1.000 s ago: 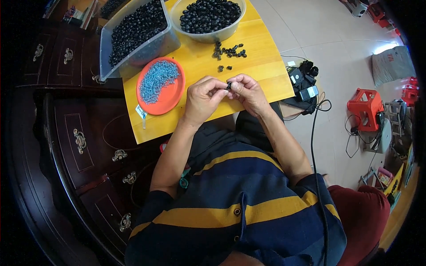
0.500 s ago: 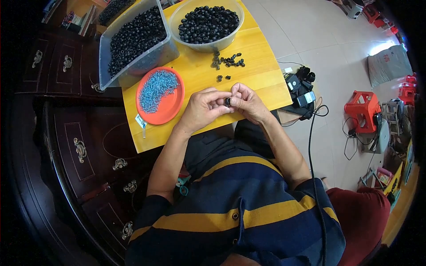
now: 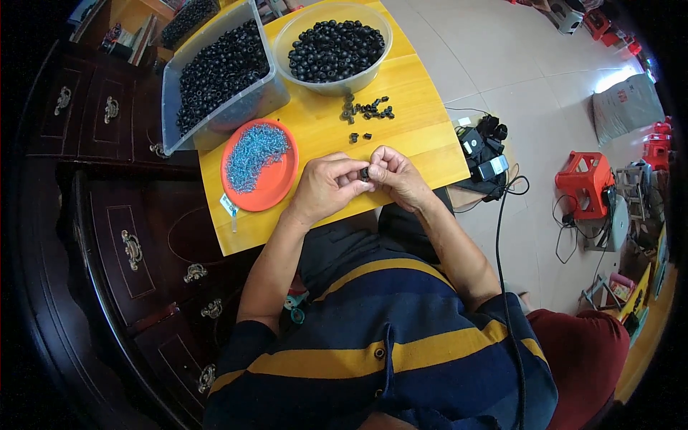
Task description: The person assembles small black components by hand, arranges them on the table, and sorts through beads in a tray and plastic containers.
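Over the front of the yellow table, my left hand (image 3: 324, 188) and my right hand (image 3: 400, 178) meet with their fingertips pinched together. A small black plastic piece (image 3: 365, 173) is held between them; its detail is too small to make out. Just beyond the hands lie two loose black pieces (image 3: 354, 137), and behind these is a scatter of several more (image 3: 374, 110). An orange-red plate (image 3: 281, 188) sits left of my left hand, bearing a heap of tiny bluish, shiny pieces (image 3: 251, 154).
A clear rectangular bin (image 3: 222, 118) full of black pieces stands at the far left of the yellow table (image 3: 423, 136). Beside it is a round clear tub (image 3: 337, 87) of black rounded pieces. Dark drawers (image 3: 136, 251) flank the left. A black cable (image 3: 502, 244) hangs at my right.
The view has shifted slightly, so the table and plate appear a little lower. Both hands stay together on the black piece, which has turned slightly.
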Tool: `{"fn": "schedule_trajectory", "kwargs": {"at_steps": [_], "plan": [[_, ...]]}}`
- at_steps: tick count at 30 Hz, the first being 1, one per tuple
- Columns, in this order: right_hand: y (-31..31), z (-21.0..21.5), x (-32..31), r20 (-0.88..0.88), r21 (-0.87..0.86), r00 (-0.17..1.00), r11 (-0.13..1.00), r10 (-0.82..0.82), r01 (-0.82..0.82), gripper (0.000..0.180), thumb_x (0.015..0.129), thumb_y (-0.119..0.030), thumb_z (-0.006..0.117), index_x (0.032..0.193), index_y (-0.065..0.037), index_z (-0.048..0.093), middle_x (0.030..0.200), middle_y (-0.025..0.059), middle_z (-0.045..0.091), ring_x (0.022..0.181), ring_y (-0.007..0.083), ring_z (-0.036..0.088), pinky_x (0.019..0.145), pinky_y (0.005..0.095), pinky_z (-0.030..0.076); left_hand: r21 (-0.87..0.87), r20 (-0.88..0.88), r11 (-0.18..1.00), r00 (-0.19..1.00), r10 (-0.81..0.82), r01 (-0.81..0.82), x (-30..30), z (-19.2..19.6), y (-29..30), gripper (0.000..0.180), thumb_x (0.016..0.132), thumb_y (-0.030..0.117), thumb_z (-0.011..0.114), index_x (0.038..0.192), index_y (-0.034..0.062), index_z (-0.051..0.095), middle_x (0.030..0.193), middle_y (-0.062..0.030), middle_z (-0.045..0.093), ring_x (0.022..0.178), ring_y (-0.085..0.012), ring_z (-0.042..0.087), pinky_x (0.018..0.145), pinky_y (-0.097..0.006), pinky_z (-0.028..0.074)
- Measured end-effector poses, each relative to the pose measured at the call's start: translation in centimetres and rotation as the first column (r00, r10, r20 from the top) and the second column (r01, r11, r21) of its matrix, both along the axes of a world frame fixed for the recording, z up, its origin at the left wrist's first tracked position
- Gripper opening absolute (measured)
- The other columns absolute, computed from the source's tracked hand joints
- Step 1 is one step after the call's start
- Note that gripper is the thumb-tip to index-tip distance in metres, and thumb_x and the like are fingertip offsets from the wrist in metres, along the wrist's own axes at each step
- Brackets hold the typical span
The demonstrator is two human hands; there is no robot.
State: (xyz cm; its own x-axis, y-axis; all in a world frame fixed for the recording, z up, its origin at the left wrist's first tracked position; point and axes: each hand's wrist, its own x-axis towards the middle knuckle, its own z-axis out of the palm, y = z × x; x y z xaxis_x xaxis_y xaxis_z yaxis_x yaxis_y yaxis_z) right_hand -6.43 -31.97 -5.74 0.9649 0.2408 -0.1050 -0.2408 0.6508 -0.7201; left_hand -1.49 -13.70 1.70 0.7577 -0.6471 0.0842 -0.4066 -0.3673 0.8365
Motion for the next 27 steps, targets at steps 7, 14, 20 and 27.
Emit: {"fn": "schedule_trajectory", "kwargs": {"at_steps": [7, 14, 20, 27], "plan": [[0.00, 0.26, -0.12, -0.013, 0.002, 1.000, 1.000, -0.006, 0.006, 0.017, 0.093, -0.018, 0.070, 0.094, -0.009, 0.056, 0.081, -0.0005, 0.061, 0.073, 0.0087, 0.059, 0.068, 0.0226, 0.049, -0.040, 0.046, 0.999, 0.999, -0.003, 0.005, 0.20, 0.09, -0.33, 0.025, 0.072, 0.009, 0.083, 0.095, 0.0045, 0.075, 0.070, -0.0041, 0.061, 0.057, -0.0112, 0.059, 0.054, -0.026, 0.048], [0.08, 0.28, -0.11, -0.005, 0.027, 1.000, 1.000, -0.012, 0.012, 0.017, 0.093, -0.018, 0.071, 0.093, -0.009, 0.056, 0.080, 0.0000, 0.062, 0.073, 0.0090, 0.058, 0.069, 0.0226, 0.048, -0.013, 0.032, 1.000, 0.999, -0.019, 0.019, 0.07, 0.04, -0.17, 0.027, 0.074, 0.004, 0.081, 0.100, 0.0022, 0.074, 0.075, -0.0044, 0.063, 0.064, -0.0110, 0.059, 0.059, -0.025, 0.049], [-0.48, 0.34, 0.05, -0.006, 0.049, 0.999, 0.998, 0.033, -0.032, 0.017, 0.093, -0.018, 0.070, 0.092, -0.009, 0.056, 0.081, 0.0003, 0.063, 0.074, 0.0090, 0.059, 0.069, 0.0224, 0.049, -0.013, 0.018, 1.000, 1.000, -0.002, 0.002, -0.25, 0.08, -0.61, 0.027, 0.074, 0.007, 0.082, 0.099, 0.0031, 0.074, 0.071, -0.0028, 0.059, 0.058, -0.0096, 0.054, 0.054, -0.025, 0.045], [-0.42, 0.35, -0.22, 0.000, 0.134, 1.000, 0.991, 0.015, -0.014, 0.016, 0.093, -0.019, 0.071, 0.096, -0.010, 0.058, 0.084, 0.0004, 0.065, 0.074, 0.0089, 0.060, 0.070, 0.0222, 0.050, -0.073, 0.030, 0.996, 0.998, 0.047, -0.044, -0.71, -0.56, -0.83, 0.032, 0.074, 0.008, 0.083, 0.103, 0.0041, 0.072, 0.071, -0.0026, 0.058, 0.055, -0.0091, 0.052, 0.052, -0.025, 0.044]]}}
